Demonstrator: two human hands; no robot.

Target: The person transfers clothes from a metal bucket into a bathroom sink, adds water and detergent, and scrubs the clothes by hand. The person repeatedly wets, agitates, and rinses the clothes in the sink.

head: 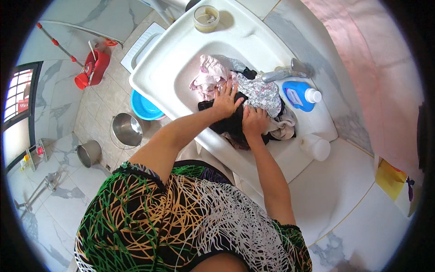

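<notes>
A heap of laundry fills the basin of a white sink [159, 69] in front of me. My left hand [227, 103] lies on the heap with its fingers spread, between a pink-and-white garment [210, 73] and a black garment [226, 125]. Beside it, my right hand [255, 121] presses on the cloth, fingers bent; whether they pinch any fabric is unclear. Just past this hand is a white floral-print garment [261, 91]. A pale beige cloth [283, 126] hangs at the heap's right side. The basin's bottom is hidden under the clothes.
A metal faucet [280, 73] reaches over the heap. On the sink's right ledge stand a blue detergent bottle [297, 96] and a white bottle [314, 147]. A tub [206, 21] sits at the far corner. A blue basin [144, 107], steel bucket [127, 129] and red mop bucket [99, 68] occupy the floor.
</notes>
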